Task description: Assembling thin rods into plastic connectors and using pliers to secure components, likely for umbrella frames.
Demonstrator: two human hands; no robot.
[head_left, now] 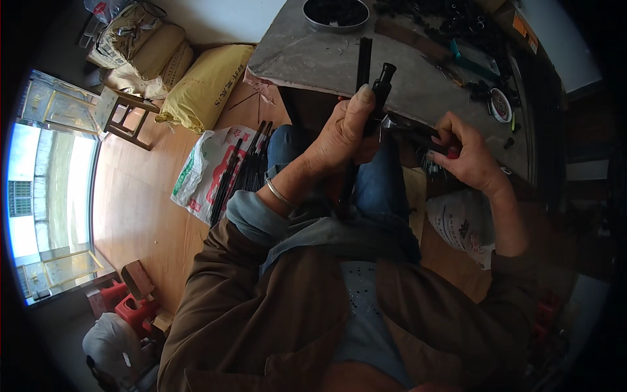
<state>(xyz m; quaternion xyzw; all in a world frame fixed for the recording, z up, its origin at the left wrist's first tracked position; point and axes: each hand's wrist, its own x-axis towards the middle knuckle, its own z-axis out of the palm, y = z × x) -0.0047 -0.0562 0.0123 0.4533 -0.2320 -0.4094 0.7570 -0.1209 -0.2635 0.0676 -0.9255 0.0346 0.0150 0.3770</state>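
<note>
My left hand (349, 124) is closed around a slim black rod (364, 62) and a thicker black piece with a knobbed end (385, 80). Both stick up past my thumb, and the lower part of the black length runs down between my thighs. In my right hand (467, 153), fingers and thumb grip a dark hand tool (421, 136) with a bit of red by the palm. The tool points left, and its tip comes close to a small shiny metal part (386, 124) beside my left fingers. Whether they touch, I cannot tell.
Ahead is a grey table (294, 55) with a round pan (336, 26) of dark parts, black pieces and a small bowl (500, 106). Black rods (238, 166) lie on a plastic bag left of my knees. Beyond are a yellow sack (209, 88) and a wooden stool (127, 117).
</note>
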